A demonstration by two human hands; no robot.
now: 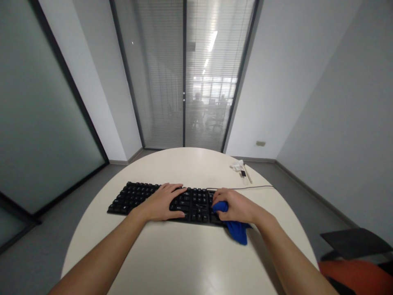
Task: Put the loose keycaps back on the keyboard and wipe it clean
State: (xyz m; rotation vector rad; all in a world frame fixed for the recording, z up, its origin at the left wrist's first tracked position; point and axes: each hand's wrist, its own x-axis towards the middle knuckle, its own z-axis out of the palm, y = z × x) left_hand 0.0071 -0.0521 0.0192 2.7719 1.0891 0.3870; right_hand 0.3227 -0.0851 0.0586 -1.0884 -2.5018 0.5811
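Note:
A black keyboard (199,200) lies across the middle of the round table. My left hand (161,201) rests flat over its centre-left keys, fingers stretched out and thumb apart near the front edge. At the keyboard's right end, my right hand (231,205) is closed around a blue cloth (238,231). Part of the cloth bunches between the fingers over the number keys, and the rest hangs past the front edge onto the tabletop. The keys beneath both hands are hidden.
The pale round table (184,262) carries a thin black cable (258,187) running to its right edge. At the back right lie a crumpled white item (238,165), a small black piece (243,173) and a pale stick (248,174). A red-orange chair (353,274) stands at lower right.

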